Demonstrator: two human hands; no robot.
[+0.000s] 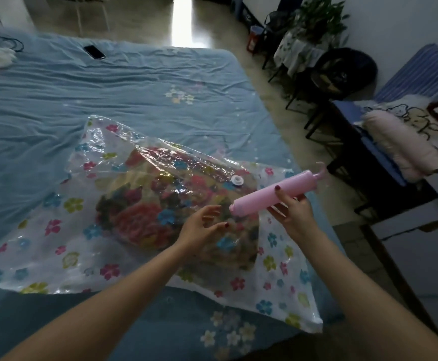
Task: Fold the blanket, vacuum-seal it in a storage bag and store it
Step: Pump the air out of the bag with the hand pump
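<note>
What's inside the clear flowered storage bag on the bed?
Inside the storage bag lies a folded blanket with a bright floral print. Its underside and inner layers are hidden, and glare on the plastic blurs its top.

blanket [160,212] in bag [64,254] | bag on bed [56,100]; phone [94,51], seemingly, far behind
</note>
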